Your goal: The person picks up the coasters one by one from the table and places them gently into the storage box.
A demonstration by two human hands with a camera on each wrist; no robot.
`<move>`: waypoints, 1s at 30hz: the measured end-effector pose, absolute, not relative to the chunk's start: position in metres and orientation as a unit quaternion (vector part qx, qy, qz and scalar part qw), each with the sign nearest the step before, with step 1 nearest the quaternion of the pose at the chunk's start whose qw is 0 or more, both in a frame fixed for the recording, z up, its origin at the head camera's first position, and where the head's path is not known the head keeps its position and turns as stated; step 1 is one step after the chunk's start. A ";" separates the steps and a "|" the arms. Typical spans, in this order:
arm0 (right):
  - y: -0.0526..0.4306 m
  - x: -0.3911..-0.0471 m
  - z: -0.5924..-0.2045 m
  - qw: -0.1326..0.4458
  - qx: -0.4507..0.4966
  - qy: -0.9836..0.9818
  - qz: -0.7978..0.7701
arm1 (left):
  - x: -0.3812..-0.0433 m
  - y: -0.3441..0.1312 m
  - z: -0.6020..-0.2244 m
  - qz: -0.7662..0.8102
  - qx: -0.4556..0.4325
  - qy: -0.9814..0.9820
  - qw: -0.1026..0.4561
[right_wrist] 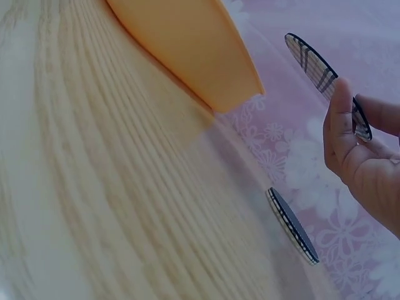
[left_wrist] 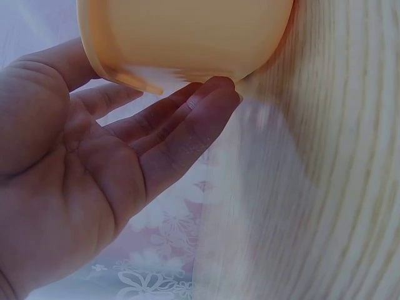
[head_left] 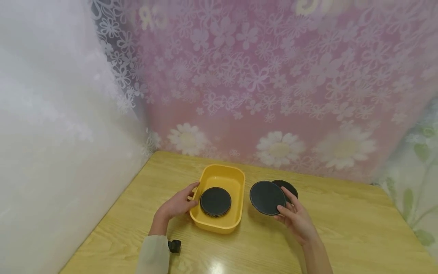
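A yellow plastic bin sits on the table with a small stack of round black coasters inside. At its left side, my left hand grips the rim, with fingers against the outer wall in the left wrist view. To the right of the bin, my right hand pinches a round black coaster between thumb and fingers, above the table. Its plaid underside shows in the right wrist view. Another coaster lies on the table beyond, partly hidden by the held one in the head view.
The wooden table meets a pink flowered curtain at the back and a pale wall on the left. By the left sleeve is a small black object.
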State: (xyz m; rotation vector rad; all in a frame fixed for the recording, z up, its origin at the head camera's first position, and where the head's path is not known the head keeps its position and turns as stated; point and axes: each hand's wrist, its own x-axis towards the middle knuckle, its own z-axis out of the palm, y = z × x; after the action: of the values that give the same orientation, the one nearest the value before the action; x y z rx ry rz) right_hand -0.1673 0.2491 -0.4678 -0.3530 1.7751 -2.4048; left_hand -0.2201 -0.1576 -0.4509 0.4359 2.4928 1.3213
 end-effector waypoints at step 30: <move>0.183 -0.173 -0.445 0.082 -0.085 0.601 -0.790 | -0.229 -0.153 -0.444 0.444 0.132 0.873 0.154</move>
State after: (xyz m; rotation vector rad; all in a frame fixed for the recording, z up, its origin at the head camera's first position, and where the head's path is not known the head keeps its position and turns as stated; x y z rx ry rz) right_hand -0.1730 0.1833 -0.4448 -0.2542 1.7969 -2.3613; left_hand -0.2291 -0.1530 -0.4438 0.3791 2.5019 1.2718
